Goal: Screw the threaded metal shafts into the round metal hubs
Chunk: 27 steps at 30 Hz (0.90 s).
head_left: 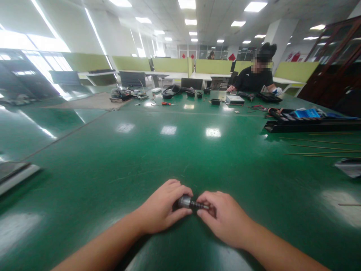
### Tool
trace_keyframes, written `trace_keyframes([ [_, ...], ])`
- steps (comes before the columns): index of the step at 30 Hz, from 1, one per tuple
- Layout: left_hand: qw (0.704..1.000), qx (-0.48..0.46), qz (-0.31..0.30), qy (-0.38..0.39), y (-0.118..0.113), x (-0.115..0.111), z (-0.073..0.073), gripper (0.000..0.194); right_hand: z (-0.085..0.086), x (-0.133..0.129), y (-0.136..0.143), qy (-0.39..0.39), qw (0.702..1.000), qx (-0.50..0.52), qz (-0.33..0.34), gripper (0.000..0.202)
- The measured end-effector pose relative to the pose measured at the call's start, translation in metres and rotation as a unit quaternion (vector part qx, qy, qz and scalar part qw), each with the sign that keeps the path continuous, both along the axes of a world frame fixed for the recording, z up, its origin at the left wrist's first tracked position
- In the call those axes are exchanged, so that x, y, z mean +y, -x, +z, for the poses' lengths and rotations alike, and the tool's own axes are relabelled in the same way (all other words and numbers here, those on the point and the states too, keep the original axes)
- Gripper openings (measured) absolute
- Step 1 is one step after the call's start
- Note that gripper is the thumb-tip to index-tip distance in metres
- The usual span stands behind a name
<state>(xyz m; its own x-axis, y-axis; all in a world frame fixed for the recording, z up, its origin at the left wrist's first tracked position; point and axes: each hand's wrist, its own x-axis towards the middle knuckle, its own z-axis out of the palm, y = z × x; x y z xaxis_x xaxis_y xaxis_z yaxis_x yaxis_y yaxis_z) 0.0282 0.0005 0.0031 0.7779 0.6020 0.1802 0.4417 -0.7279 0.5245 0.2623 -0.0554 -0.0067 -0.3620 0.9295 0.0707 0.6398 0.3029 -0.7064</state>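
A small dark and silver cylindrical metal part (185, 201) with a thin ridged shaft lies level just above or on the green tabletop (158, 158), near its front edge. My left hand (165, 205) is wrapped round the thick end, thumb below and fingers above. On the other side, my right hand (222, 214) has its thumb and fingers curled about the tip of the shaft. The palms hide both ends of the part, and whether it touches the table cannot be made out.
Across the table sits a person (254, 79) in black. An orange-handled screwdriver (167, 103), small black boxes (216, 101) and a white box (234, 99) lie far off. At right are a long black tray (299, 127) and thin rods (324, 146); a pale-edged panel (21, 177) lies left.
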Motion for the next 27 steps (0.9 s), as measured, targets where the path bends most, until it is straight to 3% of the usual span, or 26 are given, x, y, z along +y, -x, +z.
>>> trace_keyframes([
  [27,1.0,0.014,-0.005,-0.025,0.0031,0.0009,-0.0043,0.025,0.0017,0.0012,0.001,0.003,1.0,0.01,-0.005,0.004],
])
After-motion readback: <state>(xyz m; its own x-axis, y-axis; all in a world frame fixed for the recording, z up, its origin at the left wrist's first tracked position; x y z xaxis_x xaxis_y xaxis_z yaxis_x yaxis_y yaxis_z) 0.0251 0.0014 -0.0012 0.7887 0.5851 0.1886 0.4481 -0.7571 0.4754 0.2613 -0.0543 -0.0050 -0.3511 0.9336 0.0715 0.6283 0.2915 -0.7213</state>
